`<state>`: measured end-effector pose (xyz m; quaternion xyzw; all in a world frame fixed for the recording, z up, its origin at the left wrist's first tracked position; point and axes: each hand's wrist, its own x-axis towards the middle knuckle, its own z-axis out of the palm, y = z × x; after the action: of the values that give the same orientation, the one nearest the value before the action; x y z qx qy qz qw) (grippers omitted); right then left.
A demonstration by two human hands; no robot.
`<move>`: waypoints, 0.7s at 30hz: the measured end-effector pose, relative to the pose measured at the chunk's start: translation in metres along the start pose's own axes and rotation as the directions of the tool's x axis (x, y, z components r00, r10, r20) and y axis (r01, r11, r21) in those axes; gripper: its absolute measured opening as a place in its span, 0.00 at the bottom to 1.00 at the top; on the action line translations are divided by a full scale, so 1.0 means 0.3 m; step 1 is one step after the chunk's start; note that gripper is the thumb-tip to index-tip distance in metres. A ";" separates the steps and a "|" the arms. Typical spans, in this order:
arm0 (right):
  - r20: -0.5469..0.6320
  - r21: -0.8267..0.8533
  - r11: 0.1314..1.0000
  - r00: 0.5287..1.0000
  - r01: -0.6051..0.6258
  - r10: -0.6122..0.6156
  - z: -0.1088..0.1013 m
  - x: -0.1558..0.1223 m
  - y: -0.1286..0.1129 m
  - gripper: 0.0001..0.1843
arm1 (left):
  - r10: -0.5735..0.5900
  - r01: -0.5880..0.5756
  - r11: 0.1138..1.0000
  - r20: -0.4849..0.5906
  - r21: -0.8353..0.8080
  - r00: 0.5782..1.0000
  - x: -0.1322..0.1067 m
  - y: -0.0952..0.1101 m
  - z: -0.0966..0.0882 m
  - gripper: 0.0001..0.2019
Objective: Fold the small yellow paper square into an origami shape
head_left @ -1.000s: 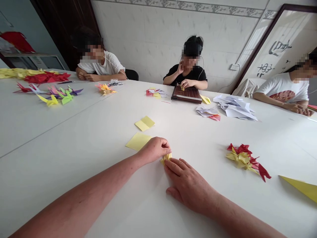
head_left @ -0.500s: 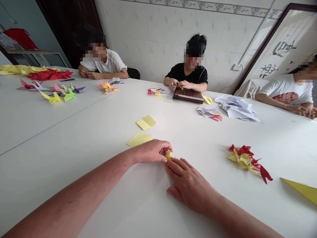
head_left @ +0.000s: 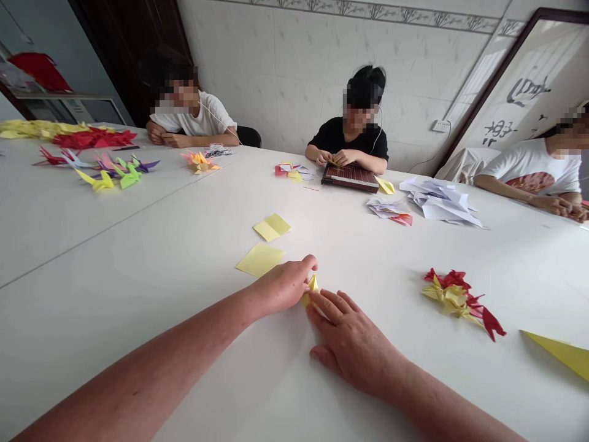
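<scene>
A small folded piece of yellow paper [head_left: 310, 291] stands on the white table [head_left: 138, 202] between my hands. My left hand [head_left: 281, 285] pinches its upper left side. My right hand [head_left: 354, 344] lies palm down just below it, fingers spread, with the fingertips touching the paper's lower edge. Part of the paper is hidden by my fingers. Two loose yellow paper squares [head_left: 260, 259] lie beyond my left hand.
Red and yellow paper cranes [head_left: 453, 298] lie to the right, with a yellow sheet [head_left: 559, 353] at the table's edge. White folded papers [head_left: 439, 202] and coloured cranes [head_left: 110, 175] lie farther off. Several co-workers sit opposite, one with hands on a wooden board [head_left: 350, 178].
The yellow paper now stands more upright between my hands, and my left fingers have shifted on it. The co-worker in black has lowered a hand from the face to the wooden board.
</scene>
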<state>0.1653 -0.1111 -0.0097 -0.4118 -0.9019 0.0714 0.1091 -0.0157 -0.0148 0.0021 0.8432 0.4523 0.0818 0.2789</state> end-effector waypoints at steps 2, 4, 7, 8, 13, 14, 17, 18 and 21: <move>-0.002 -0.022 1.000 1.000 -0.020 0.020 -0.001 0.000 0.000 0.24 | -0.008 0.008 0.999 0.004 0.033 1.000 -0.003 0.002 0.004 0.12; 0.001 -0.030 0.999 0.999 -0.034 0.034 0.000 0.000 0.001 0.24 | -0.023 0.023 0.999 0.011 0.036 1.000 -0.005 0.006 0.003 0.13; 0.013 -0.028 0.999 1.000 -0.027 0.027 0.002 -0.001 0.003 0.24 | -0.041 0.041 0.999 0.007 -0.001 0.999 -0.008 0.013 -0.007 0.13; 0.017 -0.024 0.999 1.000 -0.024 0.024 0.002 -0.002 0.003 0.24 | -0.042 0.042 0.999 0.007 -0.027 0.999 -0.008 0.015 -0.012 0.13; 0.031 -0.018 0.999 0.999 -0.028 0.028 0.000 -0.008 0.002 0.25 | -0.042 0.044 0.976 0.017 -0.211 0.999 0.005 0.012 -0.017 0.09; 0.032 -0.020 0.999 0.999 -0.027 0.028 -0.001 -0.009 0.002 0.25 | -0.046 0.048 0.974 0.014 -0.220 0.999 0.009 0.011 -0.014 0.09; 0.032 -0.017 0.999 0.999 -0.029 0.029 -0.001 -0.009 0.004 0.26 | -0.038 0.040 0.973 0.015 -0.226 0.999 0.021 0.009 -0.004 0.08; 0.031 -0.013 0.999 0.999 -0.031 0.031 -0.001 -0.009 0.005 0.27 | -0.031 0.033 0.972 0.016 -0.231 0.999 0.024 0.010 0.000 0.08; 0.028 -0.004 0.999 0.999 -0.035 0.035 0.000 -0.008 0.006 0.27 | -0.007 0.011 0.968 0.015 -0.251 1.000 0.034 0.012 0.008 0.05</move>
<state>0.1682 -0.1119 -0.0104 -0.4266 -0.8961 0.0777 0.0945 -0.0061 -0.0091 0.0009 0.7995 0.4401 0.1311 0.3871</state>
